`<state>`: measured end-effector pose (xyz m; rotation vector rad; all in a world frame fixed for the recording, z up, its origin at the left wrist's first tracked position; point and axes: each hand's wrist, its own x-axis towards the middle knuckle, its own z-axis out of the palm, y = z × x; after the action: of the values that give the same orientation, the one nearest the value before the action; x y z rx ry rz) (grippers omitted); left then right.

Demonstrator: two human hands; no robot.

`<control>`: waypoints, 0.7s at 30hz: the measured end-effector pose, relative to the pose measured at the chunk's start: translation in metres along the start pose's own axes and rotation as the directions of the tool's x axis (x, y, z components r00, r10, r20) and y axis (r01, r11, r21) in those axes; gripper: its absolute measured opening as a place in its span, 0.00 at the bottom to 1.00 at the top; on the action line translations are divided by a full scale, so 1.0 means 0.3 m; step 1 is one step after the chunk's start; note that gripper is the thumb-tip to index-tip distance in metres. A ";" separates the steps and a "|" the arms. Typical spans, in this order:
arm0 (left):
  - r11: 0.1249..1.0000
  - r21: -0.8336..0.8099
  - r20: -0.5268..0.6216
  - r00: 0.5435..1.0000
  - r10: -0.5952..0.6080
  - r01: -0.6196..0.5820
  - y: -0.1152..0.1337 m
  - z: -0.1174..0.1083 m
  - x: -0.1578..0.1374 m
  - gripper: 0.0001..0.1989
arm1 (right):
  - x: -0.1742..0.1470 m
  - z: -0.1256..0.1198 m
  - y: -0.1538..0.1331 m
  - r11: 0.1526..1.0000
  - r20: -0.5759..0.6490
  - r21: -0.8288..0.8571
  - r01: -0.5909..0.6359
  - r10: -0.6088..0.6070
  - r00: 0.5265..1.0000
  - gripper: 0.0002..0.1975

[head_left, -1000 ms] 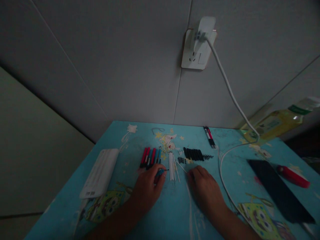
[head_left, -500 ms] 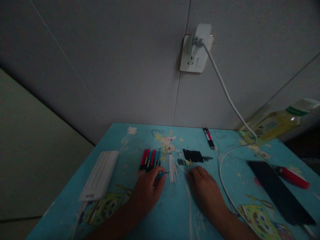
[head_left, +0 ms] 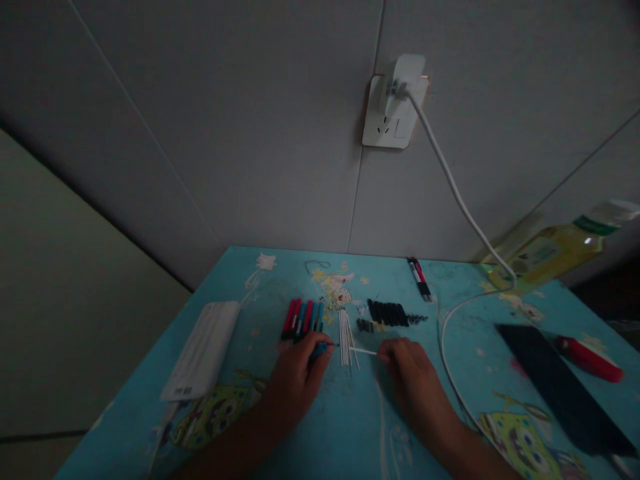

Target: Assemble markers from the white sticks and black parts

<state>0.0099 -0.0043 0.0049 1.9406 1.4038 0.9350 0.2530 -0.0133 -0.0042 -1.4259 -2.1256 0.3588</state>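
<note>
My right hand (head_left: 407,363) pinches a white stick (head_left: 365,351), unjoined to the blue pen piece (head_left: 319,349) gripped in my left hand (head_left: 301,373); other white sticks (head_left: 343,337) lie loose between on the table (head_left: 345,427).

Head view; forward and down across the nearby table (head_left: 350,427) to the wall (head_left: 240,147).

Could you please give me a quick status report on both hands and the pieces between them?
Left hand gripping blue pen part. Right hand holding white stick, tip toward left hand. Row of white sticks lying between.
</note>
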 end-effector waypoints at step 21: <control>0.999 -0.010 0.038 0.999 0.036 -0.036 0.015 -0.010 -0.003 0.07 | 0.001 -0.005 -0.010 0.999 0.005 -0.034 0.032 -0.032 0.999 0.09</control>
<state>0.0099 -0.0063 0.0099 1.9723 1.3455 0.9148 0.2515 -0.0143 -0.0014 -1.4095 -2.1652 0.3152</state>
